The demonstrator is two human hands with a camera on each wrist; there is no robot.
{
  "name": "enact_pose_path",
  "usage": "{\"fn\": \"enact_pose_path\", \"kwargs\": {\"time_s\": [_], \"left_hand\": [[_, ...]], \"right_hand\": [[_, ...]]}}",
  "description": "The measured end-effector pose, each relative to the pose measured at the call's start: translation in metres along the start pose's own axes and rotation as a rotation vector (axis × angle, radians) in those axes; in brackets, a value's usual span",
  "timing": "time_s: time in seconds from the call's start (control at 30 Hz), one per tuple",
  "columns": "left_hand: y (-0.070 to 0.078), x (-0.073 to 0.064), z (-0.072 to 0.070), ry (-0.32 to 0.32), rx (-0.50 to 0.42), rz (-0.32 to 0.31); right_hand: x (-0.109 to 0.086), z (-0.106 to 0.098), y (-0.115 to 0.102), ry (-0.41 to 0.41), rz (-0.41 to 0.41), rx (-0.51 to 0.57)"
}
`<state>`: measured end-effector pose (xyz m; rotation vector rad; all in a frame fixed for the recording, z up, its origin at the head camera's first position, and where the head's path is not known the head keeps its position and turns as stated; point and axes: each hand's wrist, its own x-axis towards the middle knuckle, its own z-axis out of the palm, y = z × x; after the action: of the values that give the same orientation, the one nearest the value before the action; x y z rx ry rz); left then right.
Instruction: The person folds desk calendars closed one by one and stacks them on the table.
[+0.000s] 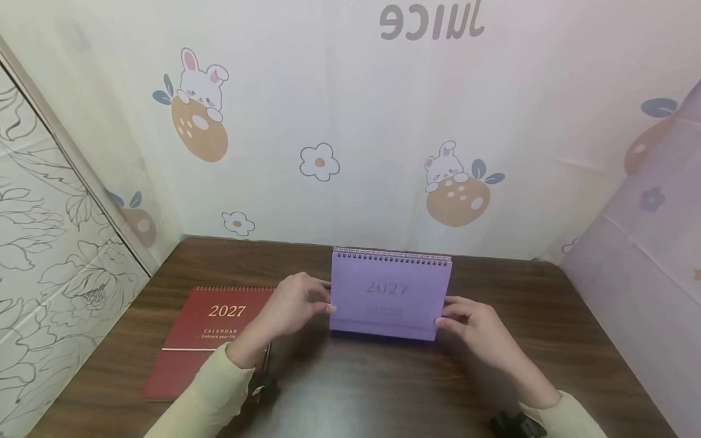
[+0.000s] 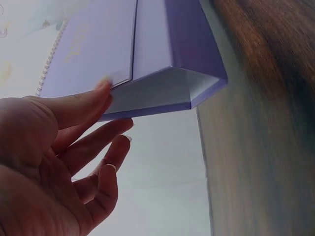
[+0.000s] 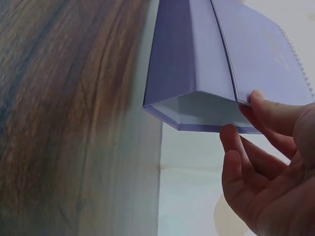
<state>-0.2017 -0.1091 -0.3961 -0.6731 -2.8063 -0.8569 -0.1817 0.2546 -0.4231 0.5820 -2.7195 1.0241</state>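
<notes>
A purple spiral-bound desk calendar (image 1: 391, 292) marked 2027 stands upright, its cover facing me. My left hand (image 1: 292, 304) pinches its left side edge, with the thumb on the front, as the left wrist view shows. On the opposite side my right hand (image 1: 479, 328) pinches the right edge in the same way. Both wrist views show the hollow, folded stand of the calendar (image 2: 152, 98) from its open ends. Whether its base touches the table I cannot tell. A red 2027 calendar (image 1: 186, 337) lies flat to the left, partly covered by my left hand and forearm.
The dark wood table (image 1: 356, 389) reaches back to a pale curtain (image 1: 263, 109) printed with rabbits and flowers. Side hangings border the table at left and right. A small black device (image 1: 517, 424) is at the right wrist.
</notes>
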Motion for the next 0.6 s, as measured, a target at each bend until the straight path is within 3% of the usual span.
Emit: {"fn": "enact_pose_path", "kwargs": {"time_s": [0.2,0.47,0.6], "left_hand": [[-0.002,0.000,0.005,0.003,-0.092,-0.042],[-0.011,0.002,0.015,-0.057,-0.311,-0.190],[-0.015,0.005,0.021,-0.082,-0.374,-0.259]], "right_hand": [[0.000,0.000,-0.003,0.011,0.025,-0.008],[0.001,0.005,-0.004,-0.055,0.209,0.075],[0.001,0.009,-0.002,-0.088,0.270,0.110]]}}
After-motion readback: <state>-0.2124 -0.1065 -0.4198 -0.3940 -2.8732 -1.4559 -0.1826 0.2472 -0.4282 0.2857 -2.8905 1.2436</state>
